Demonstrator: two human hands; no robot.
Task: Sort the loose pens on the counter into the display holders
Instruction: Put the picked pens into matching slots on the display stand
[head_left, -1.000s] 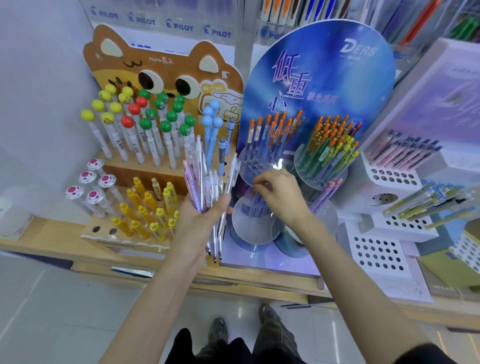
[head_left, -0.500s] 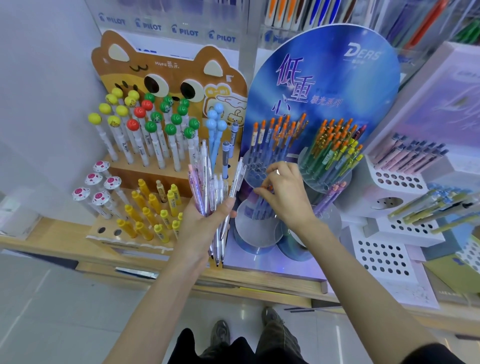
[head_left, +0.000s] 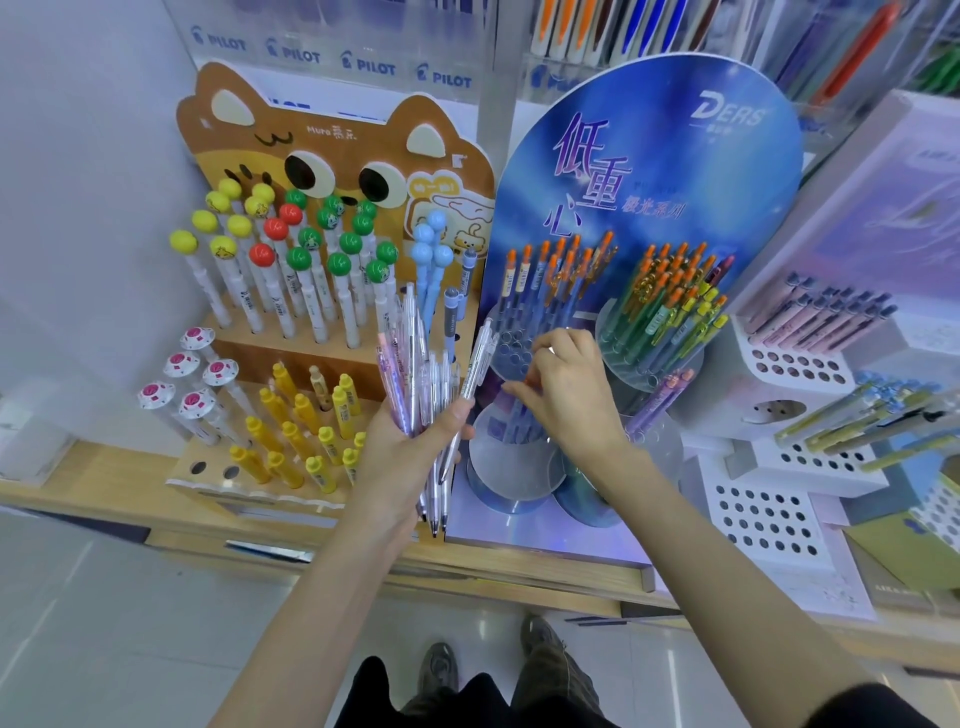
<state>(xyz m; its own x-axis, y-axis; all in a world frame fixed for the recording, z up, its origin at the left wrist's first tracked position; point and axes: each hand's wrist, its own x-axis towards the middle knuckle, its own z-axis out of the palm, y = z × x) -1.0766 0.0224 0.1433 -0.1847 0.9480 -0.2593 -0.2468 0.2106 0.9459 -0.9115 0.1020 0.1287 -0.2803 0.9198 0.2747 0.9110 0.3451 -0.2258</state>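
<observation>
Near the centre of the frame, the left hand (head_left: 410, 447) grips a bundle of pens (head_left: 423, 371), clear and pale purple ones, its thumb pressed across them; their clips fan upward and their tips poke out below the palm. Just to its right, the right hand (head_left: 569, 397) reaches over the blue display stand (head_left: 649, 171), fingers curled down among the blue pens (head_left: 519, 421) standing in the lower clear round holder (head_left: 498, 462) (whether it pinches one of them cannot be told, since the hand covers their tops). Higher on that stand, two more clear holders carry orange-capped pens. At the left of the frame a cat-shaped stand (head_left: 322, 140) holds ball-topped and yellow pens, and at the right white perforated holders (head_left: 779, 364) hold pastel ones. All stands sit on the wooden desk (head_left: 78, 493).
</observation>
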